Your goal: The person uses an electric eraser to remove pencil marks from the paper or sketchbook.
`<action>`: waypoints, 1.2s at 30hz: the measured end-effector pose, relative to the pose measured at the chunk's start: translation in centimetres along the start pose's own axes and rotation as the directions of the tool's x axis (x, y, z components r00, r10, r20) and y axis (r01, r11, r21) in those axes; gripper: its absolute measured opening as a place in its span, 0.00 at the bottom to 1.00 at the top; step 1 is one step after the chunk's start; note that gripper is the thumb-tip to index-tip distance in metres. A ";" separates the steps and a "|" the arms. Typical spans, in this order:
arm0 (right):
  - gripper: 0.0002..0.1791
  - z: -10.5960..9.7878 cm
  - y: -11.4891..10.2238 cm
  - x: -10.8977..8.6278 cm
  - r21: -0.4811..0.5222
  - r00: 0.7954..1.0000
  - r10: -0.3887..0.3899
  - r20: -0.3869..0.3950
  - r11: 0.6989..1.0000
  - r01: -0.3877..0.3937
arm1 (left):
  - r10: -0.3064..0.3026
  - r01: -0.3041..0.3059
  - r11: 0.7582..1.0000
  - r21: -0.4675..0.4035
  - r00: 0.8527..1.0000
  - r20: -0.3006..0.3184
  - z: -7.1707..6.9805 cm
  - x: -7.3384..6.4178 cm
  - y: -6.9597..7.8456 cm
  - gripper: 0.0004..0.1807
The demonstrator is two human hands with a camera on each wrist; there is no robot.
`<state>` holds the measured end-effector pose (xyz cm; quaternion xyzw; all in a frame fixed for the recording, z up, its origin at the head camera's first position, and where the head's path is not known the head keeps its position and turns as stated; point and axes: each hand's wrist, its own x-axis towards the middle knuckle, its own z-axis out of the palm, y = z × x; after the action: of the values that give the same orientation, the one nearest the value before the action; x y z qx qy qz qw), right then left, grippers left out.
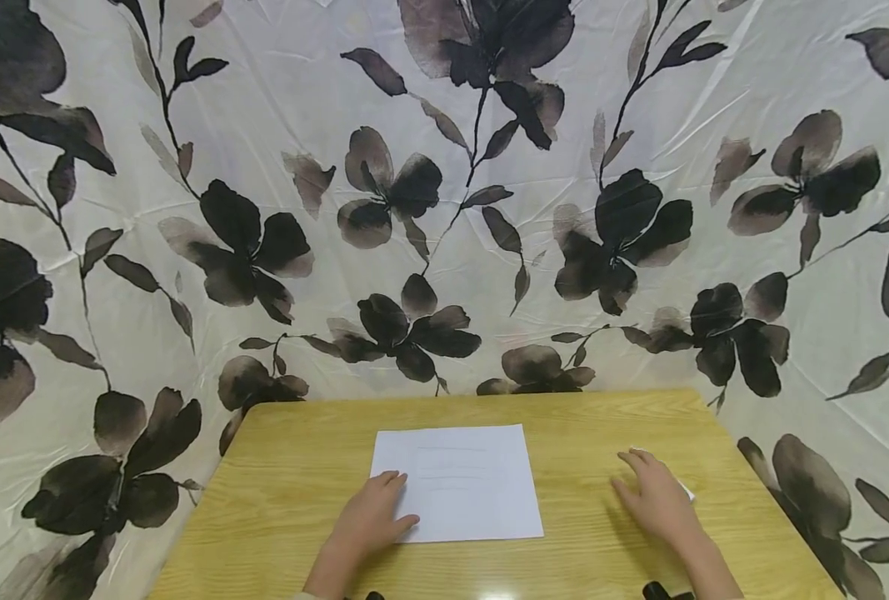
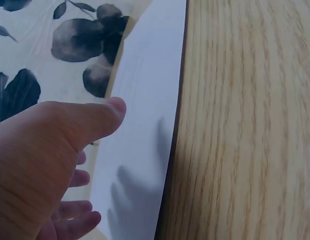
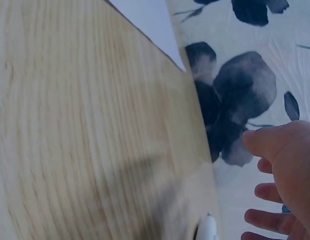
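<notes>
A white sheet of paper [image 1: 474,500] lies on the wooden table, with several thin horizontal lines across it. My left hand [image 1: 372,517] is at the paper's left edge, thumb spread from the fingers; its shadow falls on the sheet in the left wrist view. Whether it touches the paper I cannot tell. On the right side of the table, my right hand [image 1: 657,500] hovers with loosely spread fingers and holds nothing visible. Under it lies a slim white object with a pointed tip [image 3: 208,227], pen-like, mostly hidden by the hand in the head view.
The light wooden table [image 1: 279,467] has its far edge against a hanging white cloth [image 1: 504,275] printed with dark flowers. Black pieces [image 1: 656,590] show near both wrists at the bottom of the head view.
</notes>
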<state>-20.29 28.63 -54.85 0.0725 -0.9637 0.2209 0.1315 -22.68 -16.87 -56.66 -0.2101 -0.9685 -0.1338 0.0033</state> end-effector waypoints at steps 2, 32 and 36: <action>0.26 -0.4 0.8 0.2 0.004 1.000 0.020 0.008 1.000 -0.020 | -0.017 0.017 1.000 -0.001 1.000 0.014 0.3 0.4 0.1 0.39; 0.36 0.3 9.1 1.3 0.111 0.946 0.323 0.038 0.939 -0.325 | -0.147 0.147 0.989 -0.019 0.989 0.024 2.9 0.5 -0.6 0.54; 0.38 0.8 9.4 1.1 0.101 0.927 0.372 0.052 0.921 -0.376 | -0.160 0.162 0.986 -0.036 0.986 0.041 3.0 0.4 -0.6 0.54</action>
<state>-23.37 36.57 -59.06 -0.1021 -0.9482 0.2930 0.0675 -23.16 -16.39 -59.71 -0.1338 -0.9793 -0.1488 -0.0300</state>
